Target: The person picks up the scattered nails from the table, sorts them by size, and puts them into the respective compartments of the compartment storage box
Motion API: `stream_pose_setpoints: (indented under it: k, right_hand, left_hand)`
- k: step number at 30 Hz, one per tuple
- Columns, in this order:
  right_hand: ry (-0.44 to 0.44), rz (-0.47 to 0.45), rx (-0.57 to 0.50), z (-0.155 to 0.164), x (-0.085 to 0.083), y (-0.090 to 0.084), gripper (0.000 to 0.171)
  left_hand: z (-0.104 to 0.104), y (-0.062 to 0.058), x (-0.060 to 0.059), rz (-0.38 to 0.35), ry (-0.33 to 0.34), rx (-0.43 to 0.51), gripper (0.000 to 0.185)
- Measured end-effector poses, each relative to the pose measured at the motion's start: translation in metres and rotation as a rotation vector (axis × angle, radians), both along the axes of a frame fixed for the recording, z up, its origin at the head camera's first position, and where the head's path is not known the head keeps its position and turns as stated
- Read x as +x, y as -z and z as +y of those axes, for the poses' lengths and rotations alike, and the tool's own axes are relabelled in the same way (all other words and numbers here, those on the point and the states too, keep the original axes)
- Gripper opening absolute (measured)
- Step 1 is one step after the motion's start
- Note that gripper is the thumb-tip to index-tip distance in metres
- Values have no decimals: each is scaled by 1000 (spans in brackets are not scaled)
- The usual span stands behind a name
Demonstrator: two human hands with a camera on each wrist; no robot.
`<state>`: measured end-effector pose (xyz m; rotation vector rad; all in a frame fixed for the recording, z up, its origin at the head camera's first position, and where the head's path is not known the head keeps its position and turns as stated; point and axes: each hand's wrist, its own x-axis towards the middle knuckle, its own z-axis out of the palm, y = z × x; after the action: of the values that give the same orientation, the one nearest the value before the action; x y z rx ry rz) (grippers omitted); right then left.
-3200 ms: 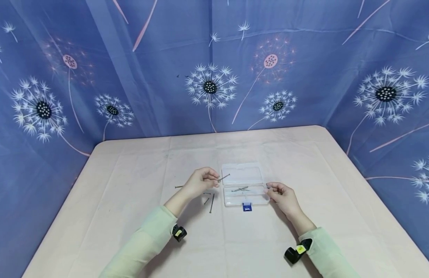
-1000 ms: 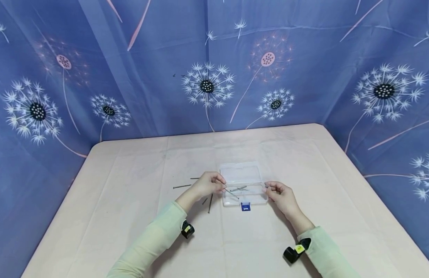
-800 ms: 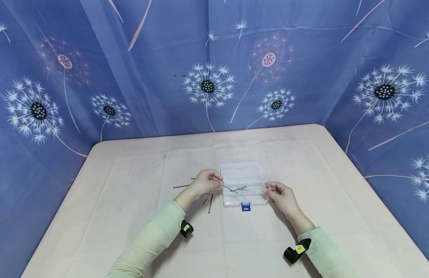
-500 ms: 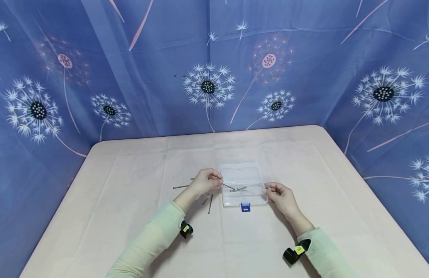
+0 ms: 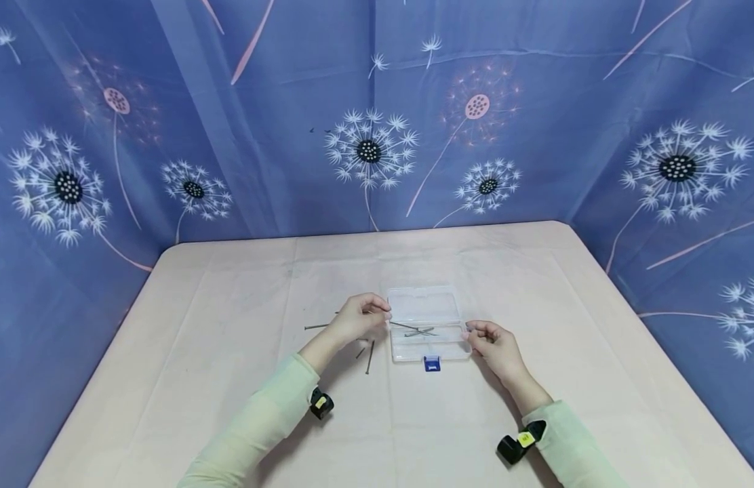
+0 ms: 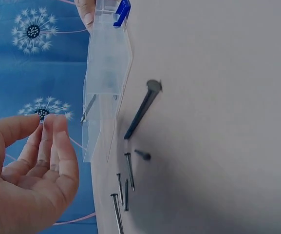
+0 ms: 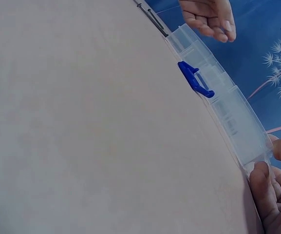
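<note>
A clear plastic box [image 5: 404, 352] lies on the table with its lid [image 5: 424, 303] folded back and its blue latch [image 5: 432, 364] toward me. Several nails [image 5: 421, 331] lie crossed in its rear compartment; one long nail reaches toward the left wall. Just left of the box, my left hand [image 5: 355, 320] hovers with thumb and fingertips close together. The left wrist view shows no nail between them. My right hand [image 5: 499, 349] pinches the box's right end between thumb and fingers. Loose nails lie left of the box, including a long nail [image 5: 369, 357] and a short nail [image 5: 360, 352].
Another long nail [image 5: 316, 327] lies farther left, partly behind the left hand. A pale pink cloth [image 5: 230, 379] covers the table. Blue dandelion-print fabric [image 5: 279, 135] hangs behind and along the sides.
The left hand brought a long nail over the box, lowered it and let it go onto the other nails, then drew slightly left. The right hand stayed at the box's end.
</note>
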<state>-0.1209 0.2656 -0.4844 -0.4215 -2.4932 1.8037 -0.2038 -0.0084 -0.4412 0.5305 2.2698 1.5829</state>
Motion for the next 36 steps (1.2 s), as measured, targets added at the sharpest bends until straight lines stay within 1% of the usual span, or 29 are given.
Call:
stream_pose_setpoints:
  k: [5, 11, 14, 16, 19, 24, 27, 32, 34, 36]
  right_hand:
    - [4, -14, -1, 0, 0, -1, 30]
    - [3, -19, 17, 1, 0, -3, 32]
    - [1, -22, 22, 1, 0, -3, 32]
    - [3, -21, 17, 0, -1, -2, 31]
    - [1, -21, 15, 0, -1, -2, 31]
    - [-3, -19, 4, 0, 0, -2, 32]
    - [-3, -16, 3, 0, 0, -2, 31]
    - [7, 5, 4, 0, 1, -3, 31]
    - [3, 12, 0, 0, 1, -3, 32]
    - [-4, 14, -2, 0, 2, -3, 32]
  left_hand:
    - [-11, -3, 4, 71, -2, -66, 15]
    - [-22, -7, 16, 79, 7, -144, 15]
    - [-25, -6, 25, 115, 6, -188, 12]
    - [-26, -4, 30, 153, 6, -218, 12]
    - [-27, -2, 38, 192, 22, -288, 14]
    - [-27, 0, 44, 202, 77, -443, 20]
    - [-26, 4, 48, 217, 92, -499, 23]
    - [-21, 13, 51, 303, 72, -547, 24]
    - [-19, 16, 53, 323, 52, -572, 23]
    - [-17, 16, 55, 326, 34, -597, 20]
